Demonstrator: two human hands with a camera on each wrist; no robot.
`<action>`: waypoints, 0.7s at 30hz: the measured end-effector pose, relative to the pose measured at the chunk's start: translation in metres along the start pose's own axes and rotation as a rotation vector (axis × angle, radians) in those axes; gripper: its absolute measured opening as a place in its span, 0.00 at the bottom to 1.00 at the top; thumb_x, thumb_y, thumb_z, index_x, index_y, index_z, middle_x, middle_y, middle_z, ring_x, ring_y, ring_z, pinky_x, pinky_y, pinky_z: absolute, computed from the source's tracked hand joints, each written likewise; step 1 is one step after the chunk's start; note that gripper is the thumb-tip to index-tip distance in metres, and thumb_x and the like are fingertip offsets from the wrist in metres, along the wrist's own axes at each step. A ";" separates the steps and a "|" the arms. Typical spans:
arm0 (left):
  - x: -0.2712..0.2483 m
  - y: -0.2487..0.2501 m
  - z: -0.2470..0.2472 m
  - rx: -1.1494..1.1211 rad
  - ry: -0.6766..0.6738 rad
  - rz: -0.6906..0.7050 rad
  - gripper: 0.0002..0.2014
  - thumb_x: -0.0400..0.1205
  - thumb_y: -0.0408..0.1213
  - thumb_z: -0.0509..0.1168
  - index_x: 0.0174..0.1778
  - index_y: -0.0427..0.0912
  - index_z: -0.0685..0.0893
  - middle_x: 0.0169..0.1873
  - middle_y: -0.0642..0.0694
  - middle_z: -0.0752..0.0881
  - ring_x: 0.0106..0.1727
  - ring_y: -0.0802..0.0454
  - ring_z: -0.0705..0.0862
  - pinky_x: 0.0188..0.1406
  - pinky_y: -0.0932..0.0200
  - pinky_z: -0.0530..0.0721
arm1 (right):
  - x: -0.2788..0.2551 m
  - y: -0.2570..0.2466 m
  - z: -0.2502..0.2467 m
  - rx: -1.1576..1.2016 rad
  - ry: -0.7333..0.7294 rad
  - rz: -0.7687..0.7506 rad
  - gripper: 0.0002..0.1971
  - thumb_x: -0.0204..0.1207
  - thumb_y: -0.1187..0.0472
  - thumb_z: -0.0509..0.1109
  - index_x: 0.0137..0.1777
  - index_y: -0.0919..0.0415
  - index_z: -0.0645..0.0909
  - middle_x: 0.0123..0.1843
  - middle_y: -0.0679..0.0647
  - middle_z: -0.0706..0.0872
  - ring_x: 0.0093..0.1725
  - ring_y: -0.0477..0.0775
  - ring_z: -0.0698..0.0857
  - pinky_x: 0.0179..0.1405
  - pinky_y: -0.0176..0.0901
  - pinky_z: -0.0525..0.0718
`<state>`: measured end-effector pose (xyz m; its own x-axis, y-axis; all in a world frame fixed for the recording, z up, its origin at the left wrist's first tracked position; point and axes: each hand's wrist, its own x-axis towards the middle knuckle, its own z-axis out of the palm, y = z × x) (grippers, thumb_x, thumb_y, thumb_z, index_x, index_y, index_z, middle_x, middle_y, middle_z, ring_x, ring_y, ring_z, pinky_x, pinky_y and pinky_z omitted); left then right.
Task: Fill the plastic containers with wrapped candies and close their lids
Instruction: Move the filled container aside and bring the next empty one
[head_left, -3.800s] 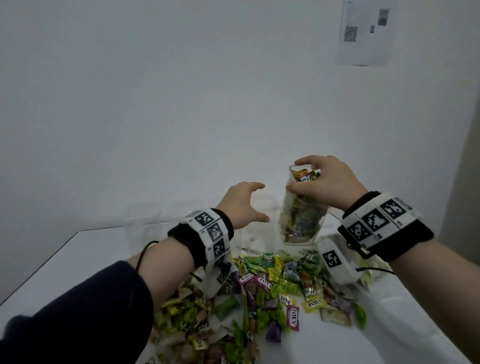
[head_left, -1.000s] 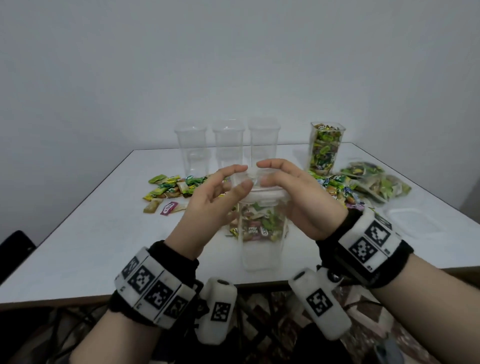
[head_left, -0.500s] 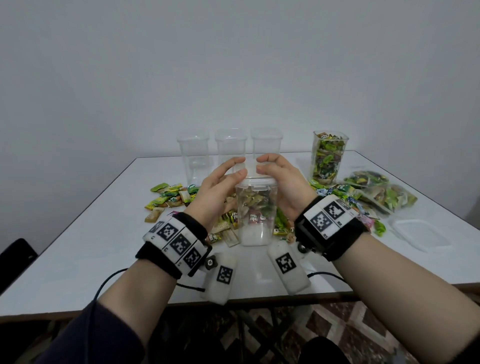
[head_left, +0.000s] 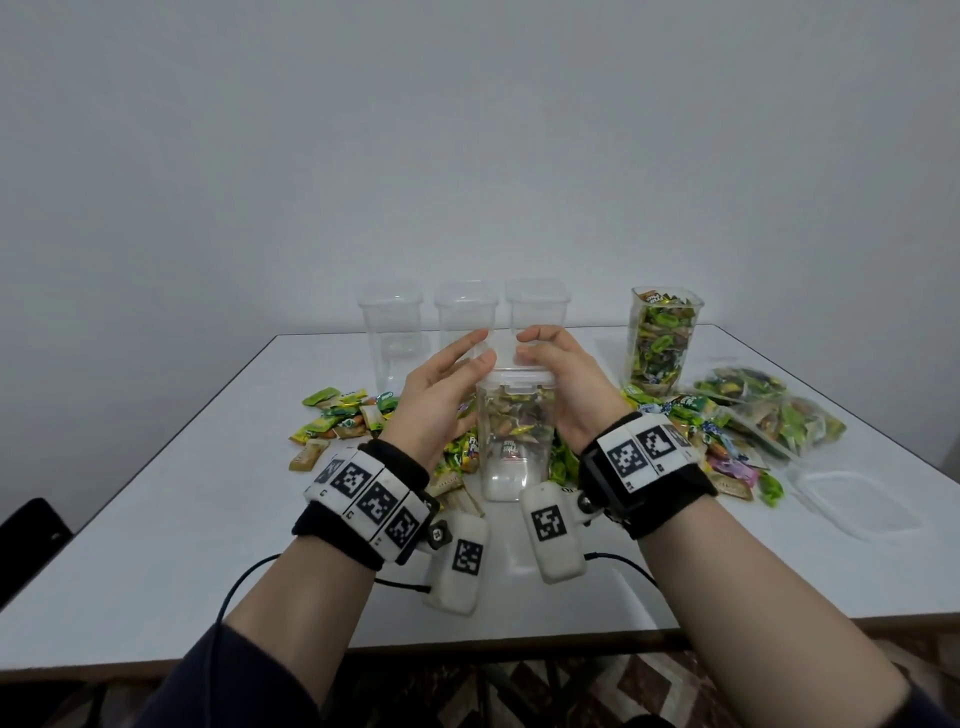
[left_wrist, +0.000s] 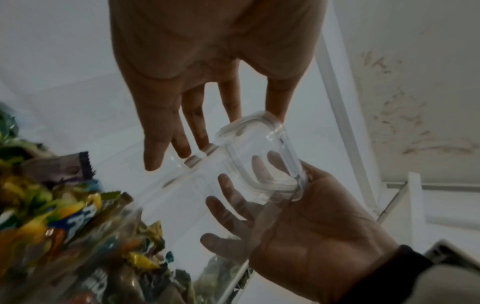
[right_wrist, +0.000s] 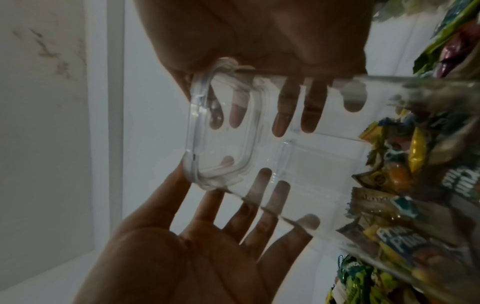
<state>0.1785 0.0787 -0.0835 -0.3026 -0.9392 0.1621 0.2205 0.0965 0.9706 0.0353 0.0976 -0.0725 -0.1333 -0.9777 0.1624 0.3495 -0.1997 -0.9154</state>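
Observation:
A clear plastic container (head_left: 511, 441) partly filled with wrapped candies stands on the white table (head_left: 156, 519), a clear lid (head_left: 514, 375) on its top. My left hand (head_left: 447, 384) lies against its upper left side, its straight fingers touching the lid's edge. My right hand (head_left: 563, 384) cups the upper right side, fingers bent over the lid. In the left wrist view the left hand (left_wrist: 182, 82) reaches to the lid (left_wrist: 259, 162), and the right hand (left_wrist: 324, 226) wraps the container. The right wrist view shows the right hand (right_wrist: 259, 30), the lid (right_wrist: 221, 133) and the spread left hand (right_wrist: 168, 257).
Three empty clear containers (head_left: 465, 322) stand in a row at the back. A lidless container full of candies (head_left: 662, 338) is at the back right. Loose candies (head_left: 337, 415) lie left, candy bags (head_left: 769, 410) right. A spare lid (head_left: 852, 504) lies near the right edge.
The lidded container has gone from the table's front edge farther in among the candies. Both hands stay at its top.

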 end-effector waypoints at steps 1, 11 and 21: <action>0.000 0.001 0.000 0.035 0.023 0.014 0.16 0.79 0.44 0.70 0.63 0.58 0.84 0.48 0.53 0.87 0.53 0.56 0.85 0.49 0.55 0.84 | 0.001 0.000 0.000 -0.007 -0.004 -0.001 0.07 0.77 0.68 0.65 0.45 0.55 0.77 0.39 0.52 0.80 0.30 0.48 0.83 0.24 0.38 0.80; -0.001 0.013 0.000 0.279 0.152 0.143 0.18 0.76 0.44 0.73 0.63 0.51 0.85 0.43 0.49 0.85 0.45 0.54 0.84 0.47 0.47 0.87 | 0.004 -0.001 -0.004 -0.084 -0.036 0.004 0.06 0.77 0.66 0.65 0.46 0.54 0.77 0.44 0.54 0.79 0.38 0.51 0.81 0.27 0.40 0.80; 0.012 0.024 -0.013 0.218 -0.084 -0.020 0.30 0.77 0.38 0.72 0.76 0.54 0.73 0.44 0.42 0.81 0.55 0.52 0.84 0.57 0.48 0.85 | 0.003 -0.001 -0.005 -0.113 -0.055 0.000 0.05 0.77 0.65 0.66 0.46 0.53 0.77 0.44 0.53 0.80 0.37 0.49 0.82 0.28 0.40 0.81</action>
<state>0.1917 0.0654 -0.0605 -0.3828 -0.9120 0.1475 0.0109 0.1552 0.9878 0.0295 0.0954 -0.0728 -0.0808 -0.9803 0.1800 0.2421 -0.1945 -0.9506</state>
